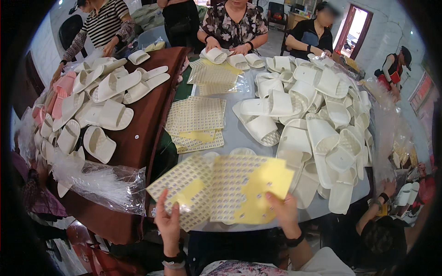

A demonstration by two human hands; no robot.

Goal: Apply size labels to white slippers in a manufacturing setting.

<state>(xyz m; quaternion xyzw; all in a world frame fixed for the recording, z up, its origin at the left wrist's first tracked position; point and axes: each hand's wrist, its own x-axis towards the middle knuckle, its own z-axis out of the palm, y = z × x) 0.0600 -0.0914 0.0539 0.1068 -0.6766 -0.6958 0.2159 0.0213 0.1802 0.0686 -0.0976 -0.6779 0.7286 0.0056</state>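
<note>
Two sheets of small round stickers are up in front of me above the grey table's near edge. My left hand (pixel 168 225) grips the tilted left sticker sheet (pixel 161 182) by its lower left part, thumb and fingers at its edge. My right hand (pixel 286 214) pinches the right sticker sheet (pixel 230 184) near its right edge with the thumb on top. That sheet has a large bare yellow area on its right side where stickers are gone. The left one shows a smaller bare patch. Partly hidden behind the sheets is a white slipper (pixel 242 151).
More sticker sheets (pixel 198 115) lie on the table ahead. White slippers (pixel 294 101) pile up at right. On the brown-covered table (pixel 147 115) are more slippers, pink ones (pixel 60 94) and a bag of clear plastic strips (pixel 101 186). A person's hands (pixel 225 48) touch slippers opposite.
</note>
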